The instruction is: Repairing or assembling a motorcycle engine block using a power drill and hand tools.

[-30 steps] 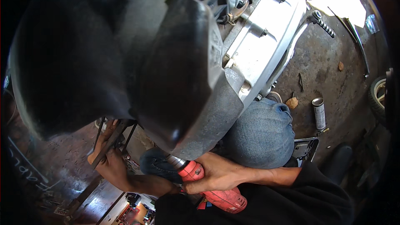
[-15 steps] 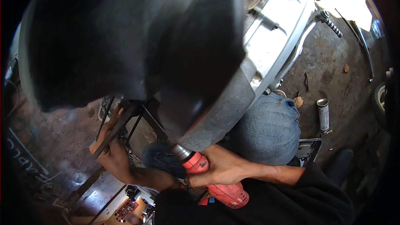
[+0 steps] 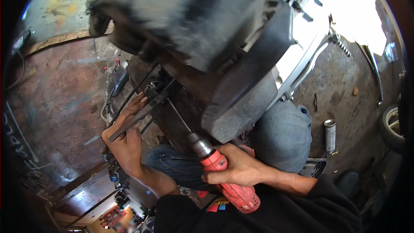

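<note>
The right hand (image 3: 235, 168) is clamped on a heavy-looking, rigid red power drill (image 3: 224, 179) near centre, best gripped at its body, while the left hand (image 3: 127, 140) grips a stiff dark metal bar (image 3: 142, 114) further left.

The right hand (image 3: 239, 168) grips a red power drill (image 3: 224, 177), its long bit (image 3: 179, 118) pointing toward eleven o'clock into the dark underside of a machine (image 3: 202, 30). At nine o'clock from it, the left hand (image 3: 125, 140) clasps a flat metal bar (image 3: 138, 118).
</note>
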